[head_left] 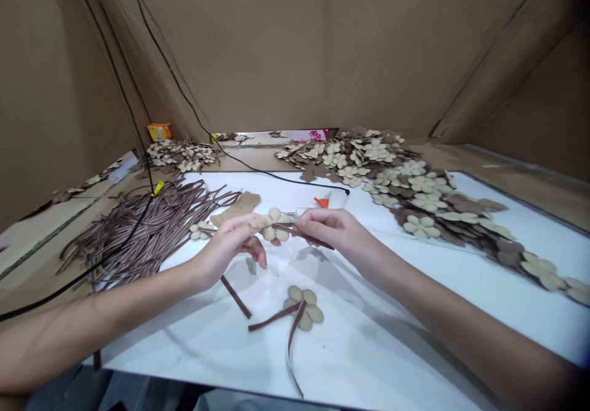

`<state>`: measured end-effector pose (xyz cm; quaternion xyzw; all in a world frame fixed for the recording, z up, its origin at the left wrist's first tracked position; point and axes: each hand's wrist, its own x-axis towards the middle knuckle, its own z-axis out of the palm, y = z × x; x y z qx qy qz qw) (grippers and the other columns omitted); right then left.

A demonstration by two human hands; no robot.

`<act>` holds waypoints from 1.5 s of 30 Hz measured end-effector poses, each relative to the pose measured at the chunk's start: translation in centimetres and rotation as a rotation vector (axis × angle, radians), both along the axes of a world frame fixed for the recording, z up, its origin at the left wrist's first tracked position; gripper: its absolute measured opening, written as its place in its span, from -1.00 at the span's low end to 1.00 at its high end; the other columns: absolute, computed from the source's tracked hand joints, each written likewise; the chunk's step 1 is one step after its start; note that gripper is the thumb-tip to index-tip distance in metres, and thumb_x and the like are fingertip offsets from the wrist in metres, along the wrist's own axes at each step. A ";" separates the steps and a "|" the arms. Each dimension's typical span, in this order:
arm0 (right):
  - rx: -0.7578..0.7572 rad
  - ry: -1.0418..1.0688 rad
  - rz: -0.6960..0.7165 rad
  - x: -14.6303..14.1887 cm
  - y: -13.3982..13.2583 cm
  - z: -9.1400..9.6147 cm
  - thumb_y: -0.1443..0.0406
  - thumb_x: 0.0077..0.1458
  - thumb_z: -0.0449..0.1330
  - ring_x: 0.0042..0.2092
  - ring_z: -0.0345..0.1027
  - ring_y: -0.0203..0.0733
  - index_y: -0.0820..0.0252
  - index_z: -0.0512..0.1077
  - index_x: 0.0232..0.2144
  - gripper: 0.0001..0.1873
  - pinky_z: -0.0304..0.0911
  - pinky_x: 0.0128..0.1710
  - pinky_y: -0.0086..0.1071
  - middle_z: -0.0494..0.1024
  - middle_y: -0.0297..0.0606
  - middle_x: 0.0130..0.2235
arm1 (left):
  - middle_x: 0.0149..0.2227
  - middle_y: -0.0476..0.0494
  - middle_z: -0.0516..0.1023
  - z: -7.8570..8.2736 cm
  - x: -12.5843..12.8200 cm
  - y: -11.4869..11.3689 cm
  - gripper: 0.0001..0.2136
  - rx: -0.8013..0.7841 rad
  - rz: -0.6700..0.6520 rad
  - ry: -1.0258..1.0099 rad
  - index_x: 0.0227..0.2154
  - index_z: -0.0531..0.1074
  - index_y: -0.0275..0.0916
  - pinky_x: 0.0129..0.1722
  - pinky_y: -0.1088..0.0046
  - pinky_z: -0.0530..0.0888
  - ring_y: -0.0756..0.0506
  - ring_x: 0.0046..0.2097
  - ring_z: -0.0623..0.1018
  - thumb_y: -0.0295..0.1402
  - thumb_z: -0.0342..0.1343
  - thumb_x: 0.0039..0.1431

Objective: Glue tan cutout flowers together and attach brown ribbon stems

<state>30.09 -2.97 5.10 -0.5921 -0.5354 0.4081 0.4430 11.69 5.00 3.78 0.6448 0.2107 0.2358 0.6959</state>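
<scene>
My left hand (pixel 235 239) is closed on the edge of a beige fabric flower (pixel 273 227), held above the white board. My right hand (pixel 325 227) pinches at the flower's right side, where a brown checked ribbon (pixel 311 237) crosses the flower and runs under my fingers. A thin metal-looking tip shows between the flower and my right fingertips; what it belongs to is hidden. Nearer me lies another beige flower (pixel 312 314) with a checked ribbon folded across it, its two tails spread. A separate ribbon piece (pixel 236 297) hangs or lies below my left hand.
Brown ribbons (pixel 133 233) are heaped at left, beside a torn cardboard piece (pixel 239 207). Beige and brown flowers (pixel 419 196) pile up at right, with another pile (pixel 182 154) at back left. A black cable (pixel 276 177) crosses the board (pixel 382 349). An orange tip (pixel 321 202) stands behind my right hand.
</scene>
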 end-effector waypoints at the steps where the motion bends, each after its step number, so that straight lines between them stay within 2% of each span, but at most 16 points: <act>1: -0.005 0.000 -0.001 0.0 0.0 0.0 0.02 -0.06 0.17 -0.54 0.03 -0.36 0.23 0.40 -0.56 -0.63 -0.13 -0.57 -0.43 0.25 -0.41 -0.60 | -0.34 -0.13 0.51 0.0 0.0 0.0 -0.71 0.004 0.000 0.003 -0.24 0.44 -0.31 -0.51 0.47 0.38 0.01 -0.54 0.47 -0.19 -0.01 0.16; 7: 0.016 -0.029 0.014 0.0 0.1 -0.2 0.01 -0.05 0.16 -0.52 0.07 -0.34 0.24 0.40 -0.56 -0.61 -0.07 -0.55 -0.43 0.26 -0.38 -0.59 | -0.30 -0.12 0.53 -0.1 0.0 0.0 -0.73 0.042 0.008 0.065 -0.37 0.41 -0.30 -0.50 0.51 0.36 0.06 -0.55 0.46 -0.14 0.09 0.11; 14: 0.050 -0.031 0.074 -0.3 -0.1 -0.2 0.06 0.00 0.15 -0.48 0.11 -0.33 0.23 0.40 -0.56 -0.65 -0.03 -0.51 -0.43 0.29 -0.37 -0.55 | -0.46 -0.01 0.47 0.2 0.2 -0.3 -0.70 0.053 0.042 0.122 -0.39 0.39 -0.31 -0.53 0.55 0.31 0.08 -0.57 0.43 -0.17 0.24 -0.05; 21: 0.049 -0.034 0.064 -0.5 -0.3 0.1 0.06 0.01 0.14 -0.48 0.11 -0.32 0.25 0.42 -0.53 -0.65 -0.03 -0.51 -0.43 0.30 -0.36 -0.55 | -0.45 -0.01 0.48 0.3 0.2 -0.4 -0.77 0.078 0.029 0.135 -0.36 0.41 -0.31 -0.54 0.55 0.30 0.08 -0.56 0.42 -0.27 0.22 -0.02; 39: 0.046 -0.042 0.089 -0.4 -0.2 0.0 0.03 0.02 0.13 -0.52 0.05 -0.36 0.23 0.38 -0.56 -0.62 -0.09 -0.57 -0.44 0.26 -0.39 -0.56 | -0.40 -0.04 0.49 0.2 0.1 -0.3 -0.74 0.103 0.038 0.076 -0.44 0.41 -0.31 -0.50 0.54 0.37 0.09 -0.55 0.43 -0.17 0.20 0.00; 45: 0.023 -0.031 0.084 -0.5 -0.3 0.2 0.01 -0.02 0.14 -0.55 0.01 -0.37 0.23 0.37 -0.56 -0.61 -0.14 -0.58 -0.43 0.24 -0.40 -0.58 | -0.45 -0.01 0.48 0.3 0.1 -0.5 -0.74 0.109 0.053 0.078 -0.47 0.40 -0.31 -0.51 0.56 0.36 0.09 -0.57 0.42 -0.18 0.20 0.00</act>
